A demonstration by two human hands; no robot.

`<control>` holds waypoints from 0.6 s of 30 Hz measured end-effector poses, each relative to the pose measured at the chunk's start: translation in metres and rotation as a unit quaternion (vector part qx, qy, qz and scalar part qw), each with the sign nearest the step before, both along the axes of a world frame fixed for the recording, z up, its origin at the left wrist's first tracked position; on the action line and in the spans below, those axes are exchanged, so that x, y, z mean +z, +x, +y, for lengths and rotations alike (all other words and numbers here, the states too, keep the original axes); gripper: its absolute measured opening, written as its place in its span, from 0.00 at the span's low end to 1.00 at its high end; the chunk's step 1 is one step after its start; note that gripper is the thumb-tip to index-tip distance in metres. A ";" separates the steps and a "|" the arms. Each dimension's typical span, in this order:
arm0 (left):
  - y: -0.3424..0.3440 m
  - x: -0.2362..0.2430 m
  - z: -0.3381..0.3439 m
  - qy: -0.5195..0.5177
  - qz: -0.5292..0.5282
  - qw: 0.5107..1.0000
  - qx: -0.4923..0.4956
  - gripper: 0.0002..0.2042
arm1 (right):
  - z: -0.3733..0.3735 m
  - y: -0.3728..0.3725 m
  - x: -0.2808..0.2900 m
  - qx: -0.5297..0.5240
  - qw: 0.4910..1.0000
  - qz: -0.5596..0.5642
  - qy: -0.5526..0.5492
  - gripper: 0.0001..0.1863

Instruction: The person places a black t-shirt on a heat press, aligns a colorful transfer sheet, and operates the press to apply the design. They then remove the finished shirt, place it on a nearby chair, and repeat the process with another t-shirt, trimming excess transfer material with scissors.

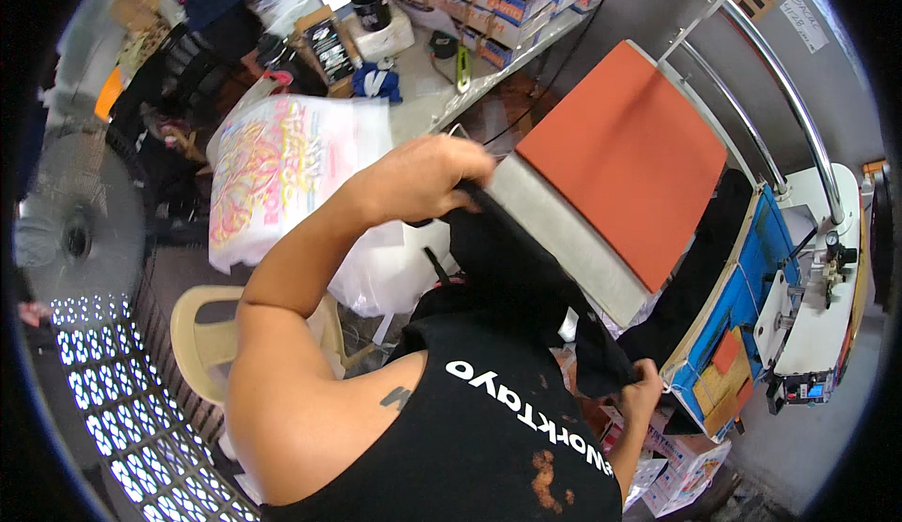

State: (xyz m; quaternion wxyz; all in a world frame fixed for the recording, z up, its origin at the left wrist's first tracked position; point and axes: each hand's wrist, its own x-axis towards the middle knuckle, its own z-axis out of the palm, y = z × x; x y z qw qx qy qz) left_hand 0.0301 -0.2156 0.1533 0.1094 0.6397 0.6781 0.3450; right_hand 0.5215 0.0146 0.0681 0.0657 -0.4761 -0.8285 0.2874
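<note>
A piece of black fabric (pixel 512 249), probably a garment, hangs stretched between my two hands in front of my body. My left hand (pixel 432 176) is raised and pinches its upper left end. Lower down at the right, my right hand (pixel 642 389) grips the other end. Just beyond the fabric lies the flat orange pad (pixel 625 160) of a press, with a pale grey strip (pixel 564 240) along its near left side. More black cloth (pixel 691 268) is draped to the right of the pad, beside the press's blue-sided part (pixel 742 301).
Chrome bars (pixel 789 99) curve over the press, near a gauge (pixel 832 240). Left of my arm are a printed plastic bag (pixel 282 170) and a beige chair (pixel 202 334). A cluttered table (pixel 427 113) holds small boxes, a black mug (pixel 371 10) and a green cutter (pixel 463 69). Another person (pixel 211 5) stands behind.
</note>
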 end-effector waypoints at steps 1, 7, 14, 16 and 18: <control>-0.014 -0.003 -0.001 -0.068 0.089 0.994 0.017 0.13 | 0.002 0.002 -0.006 -0.092 0.994 0.050 0.020 0.08; -0.110 -0.026 0.011 -0.204 0.012 0.970 0.133 0.07 | 0.002 0.002 0.033 -0.129 0.961 0.233 -0.070 0.14; -0.169 0.031 0.081 0.139 -0.414 0.894 -0.103 0.08 | 0.087 -0.023 0.206 -0.111 0.944 0.243 0.195 0.18; -0.174 0.058 0.150 0.122 -0.162 0.974 0.106 0.11 | 0.158 -0.062 0.228 -0.177 0.954 0.158 0.186 0.12; -0.179 0.072 0.237 -0.006 -0.060 0.991 0.120 0.18 | 0.235 -0.111 0.221 -0.154 0.959 0.100 0.215 0.15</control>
